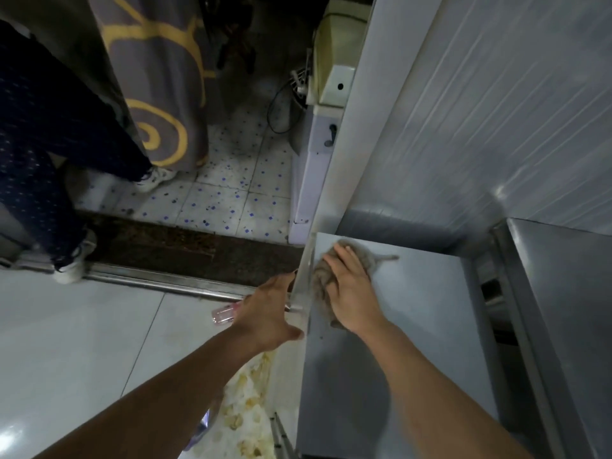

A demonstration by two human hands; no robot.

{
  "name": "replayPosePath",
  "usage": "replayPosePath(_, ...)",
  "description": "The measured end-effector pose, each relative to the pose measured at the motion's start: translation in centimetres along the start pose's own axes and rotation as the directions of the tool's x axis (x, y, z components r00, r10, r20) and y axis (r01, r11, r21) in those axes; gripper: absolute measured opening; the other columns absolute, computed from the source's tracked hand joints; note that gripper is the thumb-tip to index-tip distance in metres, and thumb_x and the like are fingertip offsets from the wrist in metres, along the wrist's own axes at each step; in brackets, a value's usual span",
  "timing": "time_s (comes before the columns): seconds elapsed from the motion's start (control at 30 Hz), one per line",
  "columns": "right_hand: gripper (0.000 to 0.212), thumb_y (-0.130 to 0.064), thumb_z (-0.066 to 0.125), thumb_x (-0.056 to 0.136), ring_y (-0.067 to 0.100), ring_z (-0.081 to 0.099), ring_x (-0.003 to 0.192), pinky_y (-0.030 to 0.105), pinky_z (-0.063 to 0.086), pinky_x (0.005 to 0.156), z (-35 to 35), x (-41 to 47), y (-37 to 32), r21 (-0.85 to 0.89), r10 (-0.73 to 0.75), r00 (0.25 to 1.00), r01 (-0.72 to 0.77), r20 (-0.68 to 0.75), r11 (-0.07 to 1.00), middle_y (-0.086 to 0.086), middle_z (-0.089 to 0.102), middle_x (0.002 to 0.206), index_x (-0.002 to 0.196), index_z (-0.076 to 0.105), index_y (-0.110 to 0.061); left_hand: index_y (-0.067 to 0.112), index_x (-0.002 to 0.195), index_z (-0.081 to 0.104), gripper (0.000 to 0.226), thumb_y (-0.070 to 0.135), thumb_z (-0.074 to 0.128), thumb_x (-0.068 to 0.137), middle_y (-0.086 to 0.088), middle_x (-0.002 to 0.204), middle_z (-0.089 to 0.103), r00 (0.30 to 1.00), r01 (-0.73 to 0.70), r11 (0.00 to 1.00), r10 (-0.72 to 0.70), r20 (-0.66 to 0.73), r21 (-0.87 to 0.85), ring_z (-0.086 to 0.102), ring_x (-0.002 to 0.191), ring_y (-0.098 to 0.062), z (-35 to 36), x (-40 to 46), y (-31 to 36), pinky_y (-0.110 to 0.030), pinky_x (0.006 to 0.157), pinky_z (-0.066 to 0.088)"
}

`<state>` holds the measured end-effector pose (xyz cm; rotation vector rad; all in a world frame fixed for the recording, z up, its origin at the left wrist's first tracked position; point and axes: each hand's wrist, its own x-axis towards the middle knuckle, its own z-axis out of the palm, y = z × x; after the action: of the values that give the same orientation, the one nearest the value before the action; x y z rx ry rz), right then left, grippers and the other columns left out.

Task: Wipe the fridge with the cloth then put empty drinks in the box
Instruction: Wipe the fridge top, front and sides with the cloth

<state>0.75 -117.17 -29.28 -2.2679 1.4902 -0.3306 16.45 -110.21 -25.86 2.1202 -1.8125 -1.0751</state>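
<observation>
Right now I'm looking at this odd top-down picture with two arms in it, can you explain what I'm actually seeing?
The one picture comes from a camera worn on a person's head, looking down, so the arms are that person's own. The right hand presses a grey cloth flat against the pale fridge surface, wiping it. The left hand grips the fridge's thin edge beside it. Just past that hand a clear plastic bottle lies on the floor. At upper left stand another person's legs.

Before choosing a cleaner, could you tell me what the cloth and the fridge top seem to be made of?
The cloth looks like soft grey fabric, bunched and fuzzy. The fridge top looks like smooth grey metal or coated metal, with a dull sheen; which one is unclear.
</observation>
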Motion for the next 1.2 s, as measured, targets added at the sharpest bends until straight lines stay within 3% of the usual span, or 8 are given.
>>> replayPosePath(0.2, 0.061, -0.049, 0.047, 0.091, 0.025, -0.006, 0.145, 0.039, -0.002, 0.118, 1.2, 4.2, -2.0, -0.170, 0.105, 0.990, -0.088, 0.092, 0.981, 0.003, 0.000, 0.158, 0.145, 0.030, -0.027, 0.026, 0.145, 0.025, 0.098, 0.032, 0.082, 0.066, 0.003, 0.141, 0.044, 1.000, -0.011, 0.999, 0.011, -0.005, -0.033, 0.048, 0.124, -0.016, -0.1, -0.4, -0.5, -0.036, 0.101, 0.044)
replayPosePath(0.4, 0.061, -0.038, 0.057, 0.082, 0.024, 0.000, 0.146, 0.042, 0.002, 0.118, 2.0, -2.0, -2.8, -0.142, -0.016, 0.998, 0.024, 0.060, 0.990, 0.003, 0.008, 0.158, 0.140, 0.042, -0.027, 0.023, 0.146, 0.024, 0.097, 0.028, 0.081, 0.068, 0.000, 0.147, 0.038, 0.999, -0.040, 0.999, 0.040, 0.005, -0.004, 0.038, 0.133, -0.018, -1.4, -1.7, -0.7, -0.033, 0.108, 0.035)
replayPosePath(0.57, 0.061, -0.049, 0.037, 0.084, 0.019, 0.010, 0.144, 0.041, 0.009, 0.116, 2.4, -8.1, -1.9, -0.140, -0.015, 0.998, 0.023, 0.061, 0.990, 0.001, 0.018, 0.156, 0.140, 0.043, -0.025, 0.022, 0.147, 0.022, 0.099, 0.030, 0.081, 0.068, -0.001, 0.150, 0.035, 0.994, -0.078, 0.996, 0.075, 0.076, 0.039, 0.035, 0.136, -0.018, -1.8, -2.3, -0.2, -0.034, 0.110, 0.033)
replayPosePath(0.67, 0.063, -0.047, 0.024, 0.086, 0.017, 0.004, 0.144, 0.045, 0.012, 0.118, 0.8, -8.9, 0.2, -0.163, 0.041, 0.998, -0.032, 0.051, 0.986, -0.002, 0.010, 0.156, 0.143, 0.037, -0.023, 0.022, 0.145, 0.026, 0.095, 0.031, 0.080, 0.068, 0.000, 0.148, 0.037, 0.990, -0.113, 0.991, 0.107, 0.090, 0.075, 0.038, 0.134, -0.020, -1.4, -2.5, 1.0, -0.033, 0.108, 0.036)
replayPosePath(0.8, 0.075, -0.051, 0.003, 0.080, 0.016, -0.010, 0.144, 0.043, 0.002, 0.119, -1.5, -9.7, 3.9, -0.231, 0.173, 0.983, -0.155, 0.060, 0.960, -0.005, -0.005, 0.155, 0.148, 0.023, -0.025, 0.022, 0.144, 0.026, 0.091, 0.030, 0.078, 0.069, -0.001, 0.146, 0.038, 0.984, -0.148, 0.983, 0.136, 0.119, 0.104, 0.041, 0.131, -0.022, 0.3, -2.7, 2.5, -0.035, 0.108, 0.036)
replayPosePath(0.9, 0.074, -0.049, 0.008, 0.083, 0.025, 0.008, 0.146, 0.046, 0.010, 0.117, -3.5, -11.0, 7.6, -0.239, 0.256, 0.966, -0.256, -0.032, 0.937, 0.007, 0.012, 0.157, 0.145, 0.034, -0.019, 0.020, 0.144, 0.025, 0.087, 0.029, 0.074, 0.073, -0.001, 0.148, 0.035, 0.983, -0.143, 0.980, 0.125, 0.132, 0.137, 0.038, 0.133, -0.021, 2.2, -3.2, 3.5, -0.030, 0.109, 0.033)
replayPosePath(1.03, 0.053, -0.039, 0.032, 0.098, 0.027, 0.000, 0.145, 0.046, 0.011, 0.117, -5.5, -11.6, 10.6, -0.276, 0.490, 0.872, -0.472, -0.007, 0.837, 0.007, 0.001, 0.159, 0.149, 0.021, -0.026, 0.021, 0.148, 0.019, 0.087, 0.031, 0.068, 0.077, 0.004, 0.156, 0.017, 0.992, -0.098, 0.975, 0.080, 0.094, 0.199, 0.023, 0.141, -0.018, 3.8, -3.7, 4.4, -0.033, 0.114, 0.024)
replayPosePath(1.2, 0.052, -0.035, 0.031, 0.098, 0.026, 0.003, 0.146, 0.042, 0.003, 0.117, -4.3, -16.2, 8.8, -0.262, 0.365, 0.931, -0.358, -0.026, 0.896, 0.007, 0.006, 0.158, 0.148, 0.023, -0.024, 0.022, 0.149, 0.014, 0.083, 0.029, 0.063, 0.083, 0.006, 0.158, -0.001, 0.996, -0.035, 0.921, 0.002, 0.085, 0.389, 0.011, 0.145, -0.020, 4.8, -5.2, 5.7, -0.044, 0.114, 0.022)
